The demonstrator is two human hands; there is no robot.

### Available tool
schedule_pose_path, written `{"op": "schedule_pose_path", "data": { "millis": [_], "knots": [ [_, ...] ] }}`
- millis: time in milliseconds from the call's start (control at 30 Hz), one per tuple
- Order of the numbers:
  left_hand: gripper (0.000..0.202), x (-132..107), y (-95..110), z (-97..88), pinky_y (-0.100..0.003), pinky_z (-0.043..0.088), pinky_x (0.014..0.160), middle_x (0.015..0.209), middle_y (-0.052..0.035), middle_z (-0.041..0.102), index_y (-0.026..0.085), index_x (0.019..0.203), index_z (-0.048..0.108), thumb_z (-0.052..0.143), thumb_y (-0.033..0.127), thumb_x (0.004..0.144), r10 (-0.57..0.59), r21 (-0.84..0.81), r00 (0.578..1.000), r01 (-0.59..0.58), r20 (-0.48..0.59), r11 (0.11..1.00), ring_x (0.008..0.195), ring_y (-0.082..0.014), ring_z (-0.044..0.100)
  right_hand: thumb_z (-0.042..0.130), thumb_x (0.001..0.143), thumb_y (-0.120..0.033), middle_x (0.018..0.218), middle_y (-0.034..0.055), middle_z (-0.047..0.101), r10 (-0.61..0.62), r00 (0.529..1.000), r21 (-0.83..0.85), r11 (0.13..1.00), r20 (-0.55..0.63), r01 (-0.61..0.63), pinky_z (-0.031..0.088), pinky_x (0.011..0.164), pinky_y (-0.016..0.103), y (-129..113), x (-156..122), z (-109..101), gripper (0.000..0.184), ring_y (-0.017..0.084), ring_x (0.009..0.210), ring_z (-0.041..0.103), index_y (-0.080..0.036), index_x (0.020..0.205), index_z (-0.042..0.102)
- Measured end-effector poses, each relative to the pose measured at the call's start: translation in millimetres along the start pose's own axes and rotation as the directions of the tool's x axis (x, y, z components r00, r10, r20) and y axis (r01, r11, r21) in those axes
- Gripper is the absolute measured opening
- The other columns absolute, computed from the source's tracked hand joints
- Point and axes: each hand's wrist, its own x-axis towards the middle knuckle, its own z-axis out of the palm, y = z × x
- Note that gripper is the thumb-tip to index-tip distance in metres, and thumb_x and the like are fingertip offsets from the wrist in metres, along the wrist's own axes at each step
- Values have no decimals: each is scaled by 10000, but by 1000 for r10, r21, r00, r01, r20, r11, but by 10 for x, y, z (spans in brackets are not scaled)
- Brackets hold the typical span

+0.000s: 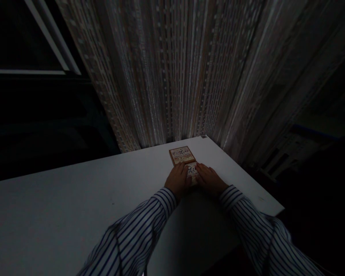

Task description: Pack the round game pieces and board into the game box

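Observation:
A flat printed box (192,171) with dark brush-style characters and a reddish pattern lies on the white table (83,203). My left hand (177,178) grips its left side, the fingers reaching over the edge. Against its right side rests my right hand (210,178), fingers bent onto the rim. The hands hold the box between them, covering parts of it. Just beyond, touching or almost touching its far edge, is a second flat box (183,153) with similar lettering and a brown border. The dim light hides finer detail.
A curtain of hanging strings (175,76) falls behind the table's far edge. A small dark label (203,137) sits at the far corner. The table's right edge runs diagonally toward me. At the upper left is a dark window frame (50,36).

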Motion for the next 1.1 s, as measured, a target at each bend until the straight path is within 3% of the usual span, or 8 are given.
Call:
{"op": "schedule_pose_path", "data": {
  "millis": [133, 300, 533, 767, 1100],
  "knots": [
    [460, 86, -46, 162, -462, 285, 1049, 1359, -208, 413, 38, 1242, 448, 411, 258, 839, 53, 38, 998, -54, 19, 998, 1289, -297, 335, 257, 911, -284, 1450, 166, 272, -22, 999, -5, 1000, -30, 21, 255, 1060, 462, -3, 106, -1, 529, 246, 1344, 227, -43, 1380, 296],
    [509, 106, -101, 274, -481, 287, 1039, 1390, -203, 378, 35, 1294, 408, 387, 299, 860, 31, 107, 996, -40, 86, 993, 1297, -315, 319, 236, 903, -247, 1450, 168, 271, -27, 1000, 1, 1000, 13, 27, 258, 1059, 463, 15, 209, 70, 527, 254, 1343, 226, -24, 1377, 296],
    [518, 86, -115, 319, -477, 258, 1058, 1400, -192, 366, 48, 1310, 400, 344, 343, 888, 24, 127, 995, -36, 93, 991, 1312, -303, 297, 237, 897, -264, 1448, 177, 274, -54, 998, 11, 998, 7, 54, 263, 1055, 471, 77, 219, 170, 532, 260, 1340, 230, -26, 1366, 313],
    [536, 88, -83, 319, -479, 246, 1063, 1406, -189, 356, 46, 1317, 396, 321, 365, 893, 6, 128, 993, -21, 118, 992, 1311, -311, 295, 247, 894, -262, 1430, 193, 307, -71, 997, -25, 997, 9, 71, 258, 1056, 472, 60, 207, 118, 534, 287, 1331, 243, -7, 1357, 323],
    [535, 93, -104, 385, -493, 274, 1044, 1386, -201, 385, 47, 1302, 413, 325, 377, 891, 35, 119, 998, -41, 52, 992, 1297, -311, 325, 287, 872, -235, 1429, 203, 301, -145, 989, 38, 989, -34, 146, 277, 1043, 494, 175, 234, 239, 528, 269, 1344, 212, -15, 1349, 331]
  ]
}}
